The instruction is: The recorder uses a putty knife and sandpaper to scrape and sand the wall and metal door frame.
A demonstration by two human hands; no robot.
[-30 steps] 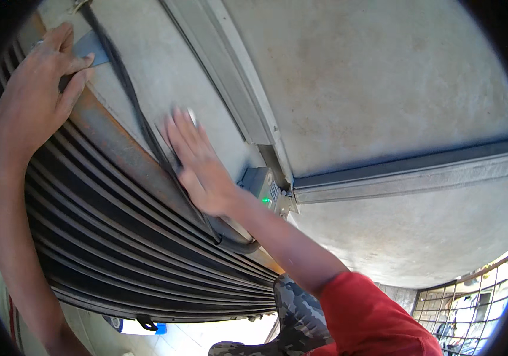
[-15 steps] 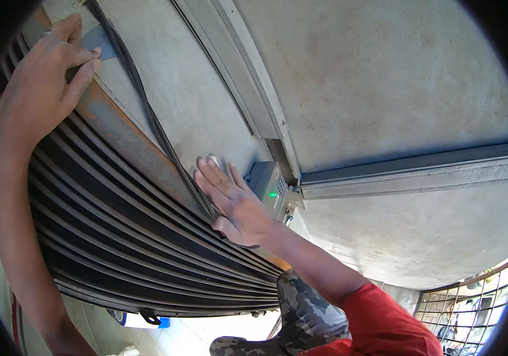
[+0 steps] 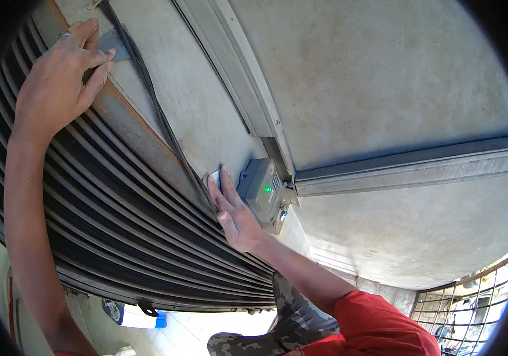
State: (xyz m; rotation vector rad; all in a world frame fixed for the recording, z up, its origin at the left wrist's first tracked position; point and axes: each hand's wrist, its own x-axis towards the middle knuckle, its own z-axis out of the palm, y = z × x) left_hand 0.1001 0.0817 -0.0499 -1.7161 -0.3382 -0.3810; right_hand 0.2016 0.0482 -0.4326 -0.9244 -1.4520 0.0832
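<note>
High on the left, my left hand [image 3: 58,80] is closed over the rusty metal edge [image 3: 126,115] of the slatted shutter. Thumb and index fingertip come together at a flat grey sheet [image 3: 114,46], part of which lies behind dark cables [image 3: 153,98]. My right hand [image 3: 234,216] reaches to the grey wall [image 3: 197,113] beside the cables. Its fingers press a small white piece [image 3: 216,176] against that wall; most of the piece is hidden, and its kind does not show. Just right of these fingers is a grey meter box [image 3: 261,193] with a green light.
Below the cables curves a rolled shutter of dark slats [image 3: 141,207]. A grey metal channel [image 3: 236,65] runs down the wall and a ledge [image 3: 408,169] crosses it at right. At lower right is a wire grille [image 3: 467,308]; a blue and white container [image 3: 135,315] stands far below.
My right hand has shifted down and turned, so more of the white piece and the meter box show. The view has moved slightly; my left hand keeps its place at the grey sheet.
</note>
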